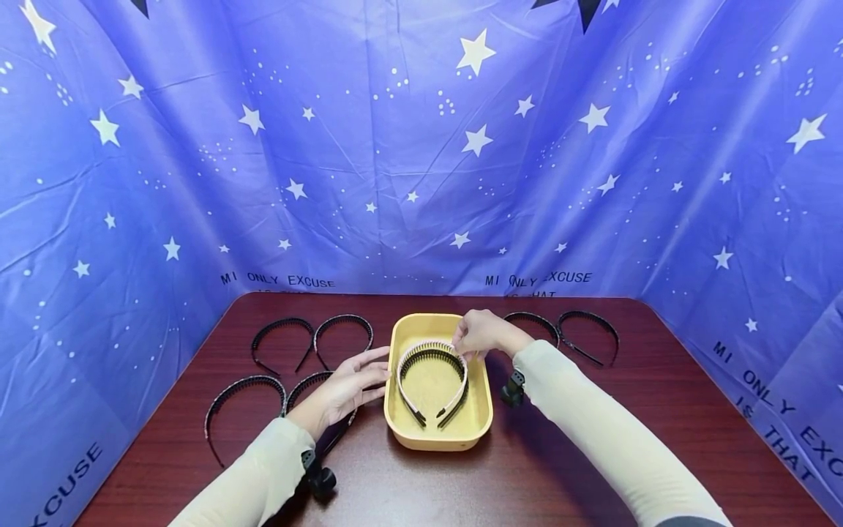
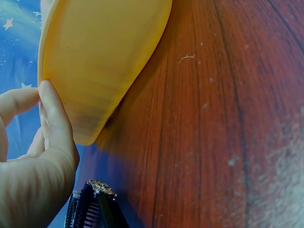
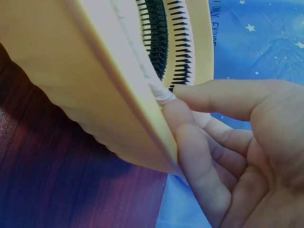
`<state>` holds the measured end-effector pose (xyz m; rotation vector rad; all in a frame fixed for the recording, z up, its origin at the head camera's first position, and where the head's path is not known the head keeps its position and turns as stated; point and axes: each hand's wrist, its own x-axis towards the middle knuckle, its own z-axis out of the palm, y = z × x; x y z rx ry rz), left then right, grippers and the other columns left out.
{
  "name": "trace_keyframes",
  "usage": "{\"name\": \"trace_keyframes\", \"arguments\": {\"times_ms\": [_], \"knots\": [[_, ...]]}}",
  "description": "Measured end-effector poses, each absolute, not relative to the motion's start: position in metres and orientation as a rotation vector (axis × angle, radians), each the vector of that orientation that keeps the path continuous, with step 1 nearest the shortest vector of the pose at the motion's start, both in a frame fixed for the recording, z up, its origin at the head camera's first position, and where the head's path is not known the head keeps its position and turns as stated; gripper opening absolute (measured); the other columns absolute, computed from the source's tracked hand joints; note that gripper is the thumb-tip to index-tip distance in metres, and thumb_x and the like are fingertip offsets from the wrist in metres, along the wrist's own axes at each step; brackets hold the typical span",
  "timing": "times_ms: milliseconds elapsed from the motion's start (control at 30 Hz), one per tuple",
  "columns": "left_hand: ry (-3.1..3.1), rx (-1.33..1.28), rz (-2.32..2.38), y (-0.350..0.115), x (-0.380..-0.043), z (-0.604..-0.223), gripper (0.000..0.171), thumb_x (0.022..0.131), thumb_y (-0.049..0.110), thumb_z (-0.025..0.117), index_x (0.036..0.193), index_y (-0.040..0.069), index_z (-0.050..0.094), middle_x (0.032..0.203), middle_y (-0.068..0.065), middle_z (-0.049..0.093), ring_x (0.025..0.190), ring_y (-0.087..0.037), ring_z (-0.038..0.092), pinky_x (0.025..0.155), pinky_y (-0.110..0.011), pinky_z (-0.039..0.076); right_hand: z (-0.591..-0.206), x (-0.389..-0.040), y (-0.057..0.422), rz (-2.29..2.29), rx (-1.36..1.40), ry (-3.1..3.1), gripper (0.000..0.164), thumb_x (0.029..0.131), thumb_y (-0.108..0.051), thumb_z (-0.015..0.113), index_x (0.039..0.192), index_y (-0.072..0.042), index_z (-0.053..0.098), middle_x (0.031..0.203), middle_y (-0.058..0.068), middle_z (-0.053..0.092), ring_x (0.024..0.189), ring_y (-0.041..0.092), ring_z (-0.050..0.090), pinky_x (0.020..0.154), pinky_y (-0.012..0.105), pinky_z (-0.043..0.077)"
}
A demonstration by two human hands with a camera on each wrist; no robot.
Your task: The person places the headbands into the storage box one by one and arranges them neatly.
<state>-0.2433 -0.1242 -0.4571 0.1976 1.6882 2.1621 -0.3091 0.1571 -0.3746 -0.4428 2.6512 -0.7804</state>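
A yellow box (image 1: 440, 443) stands on the table with a pale pink toothed headband (image 1: 410, 404) and a black toothed headband (image 1: 431, 356) in it, the pale one overlapping the black. My right hand (image 1: 479, 333) reaches over the far right rim. Its thumb and forefinger pinch the pale headband (image 3: 161, 92) on its right side, close against the box wall. On the left, my left hand (image 1: 349, 384) touches the box's side near the rim with fairly straight fingers, and the left wrist view has its fingertips against the yellow wall (image 2: 109, 52).
Several dark headbands lie on the dark red table (image 1: 527, 476): left ones (image 1: 283, 322) (image 1: 242, 382) are partly behind my left forearm, and right ones (image 1: 596, 316) lie beyond my right hand. A blue star-patterned cloth (image 1: 408, 146) hangs around the table's back and sides.
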Motion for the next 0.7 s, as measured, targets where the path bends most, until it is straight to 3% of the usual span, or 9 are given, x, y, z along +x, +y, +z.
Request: {"name": "trace_keyframes", "arguments": {"times_ms": [700], "knots": [[1.7,0.193,2.16,-0.1239,-0.2436,-0.4585,0.062,0.095,-0.001,0.059,0.153,0.002,0.035,0.133,-0.021,0.057,0.109,-0.019,0.062,0.092,-0.033,0.055,-0.3759,-0.3079,0.15,-0.577,-0.49,2.75,0.015,0.084,-0.007,0.073,0.07,-0.012,0.07,0.056,0.0,0.066,0.048,0.011,0.062,0.049,0.024,0.056]]}}
